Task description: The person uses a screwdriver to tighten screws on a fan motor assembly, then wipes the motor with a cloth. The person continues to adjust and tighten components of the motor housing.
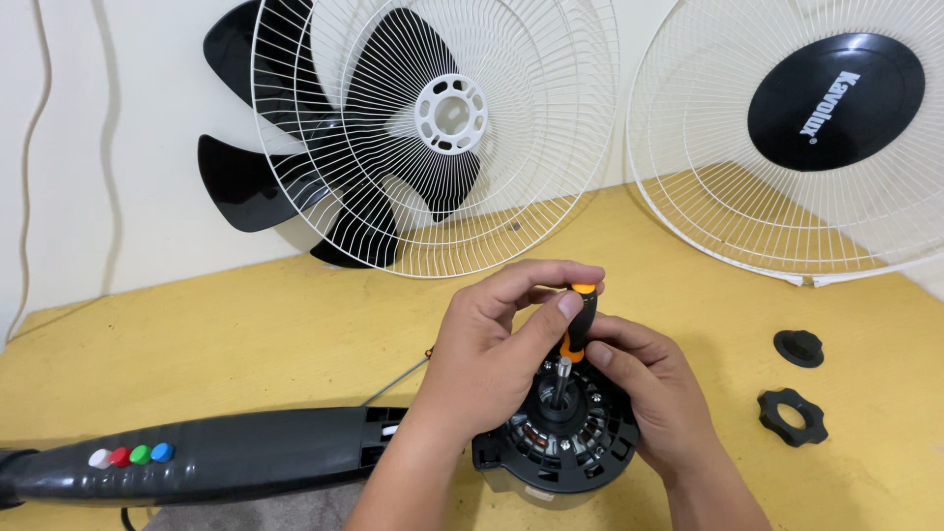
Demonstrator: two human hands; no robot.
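Because so much has been taken apart, spread wide across the yellow desk (246,324), with the bulkiest pieces pushed to the back. Propped against the wall there: the front guard (787,147) with its dark round centre cap, tilted back on its rim at the right, and the rear guard (433,128) beside it, upright on edge, with the black blade set (256,167) tucked behind it (leaned rather than laid flat, seemingly to leave the working area free). Lying along the near left edge, the dark stand body (206,457), its row of white, red, green and blue buttons (130,455) facing up. Joined to its right end and set face-up between the wrists, the motor (556,442), copper windings and shaft exposed, probably turned this way so the screws point at the camera. Over the motor, the left hand (492,344), closed with thumb and fingers curled round the top of the orange-and-black screwdriver (578,324), held upright with its metal shank pointing down into the motor face. Just right of it, the right hand (644,388), fingers wrapped lower on the same handle, heel resting beside the motor housing, apparently steadying the tool (two hands on one small driver suggests a stiff or fiddly screw). Well apart at the right, set aside clear of the work: a lobed black nut (792,415) and, just beyond it, a smaller black cap (798,347). Thin bare wire (398,379) running out from under the left wrist.
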